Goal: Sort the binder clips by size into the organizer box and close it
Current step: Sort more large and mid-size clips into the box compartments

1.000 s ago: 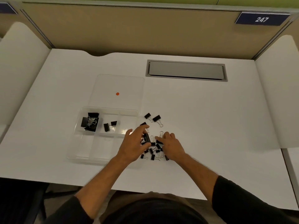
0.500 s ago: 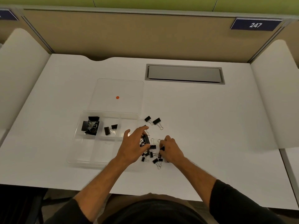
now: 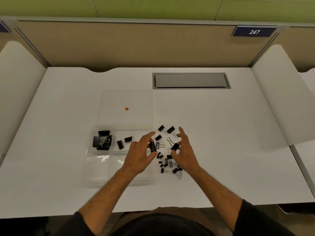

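We see the clear organizer box point(image 3: 95, 167) on the white desk point(image 3: 230, 150), lid point(image 3: 127, 99) folded back flat behind it, an orange dot point(image 3: 126, 109) on the lid; far-left compartment holds a heap of large binder clips point(image 3: 102, 141); the next compartment holds two medium clips point(image 3: 124, 142). Left hand point(image 3: 140, 155) sits over the box's right edge, thumb and fingers pinching a large black clip point(image 3: 152, 147); index finger extended. Right hand point(image 3: 185, 151) is raised over the loose pile point(image 3: 167, 163) just right of the box, thumb and a finger pinching a medium black clip point(image 3: 175, 147); its other fingers are spread apart. Three more clips point(image 3: 166, 131) lie at the pile's far side; small clips lie nearest us. Grey cable hatch point(image 3: 190, 80) lies further back; plaque marked 247 point(image 3: 254, 32) on the partition.
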`<state>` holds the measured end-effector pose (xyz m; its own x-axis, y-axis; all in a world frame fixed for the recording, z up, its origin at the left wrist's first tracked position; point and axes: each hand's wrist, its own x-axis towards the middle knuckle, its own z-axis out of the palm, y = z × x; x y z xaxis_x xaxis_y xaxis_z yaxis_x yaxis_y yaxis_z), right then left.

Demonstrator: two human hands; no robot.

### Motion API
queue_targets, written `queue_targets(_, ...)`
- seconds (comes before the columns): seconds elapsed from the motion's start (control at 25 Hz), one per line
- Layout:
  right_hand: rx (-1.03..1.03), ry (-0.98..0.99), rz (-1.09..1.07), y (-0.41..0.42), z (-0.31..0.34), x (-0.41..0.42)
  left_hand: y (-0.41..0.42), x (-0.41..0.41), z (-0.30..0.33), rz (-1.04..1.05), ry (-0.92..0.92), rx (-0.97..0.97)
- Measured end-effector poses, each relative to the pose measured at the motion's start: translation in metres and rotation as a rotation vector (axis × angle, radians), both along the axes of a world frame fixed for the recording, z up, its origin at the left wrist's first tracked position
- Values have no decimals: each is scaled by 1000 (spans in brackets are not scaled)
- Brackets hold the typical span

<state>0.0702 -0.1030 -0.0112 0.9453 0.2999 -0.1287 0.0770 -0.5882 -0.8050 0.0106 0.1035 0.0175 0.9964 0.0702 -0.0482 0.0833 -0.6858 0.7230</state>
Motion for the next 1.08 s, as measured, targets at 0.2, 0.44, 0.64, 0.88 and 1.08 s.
queue_targets(0.2,84,-2,-61,32,2,-21,31,-15,-9,23,-27,40)
queue_targets(0.44,62,21,-25,58,5,-40,70,-27,-18,82,-37,14)
queue_targets(0.64,46,80,-52,66,2,-49,100,-20,-38,167,24,10)
queue_targets(0.88,10,73,-81,67,0,-47,115,-8,-48,152,142,20)
queue_targets(1.08,3,96,-90,73,-2,-45,117,-2,-57,149,172,-28)
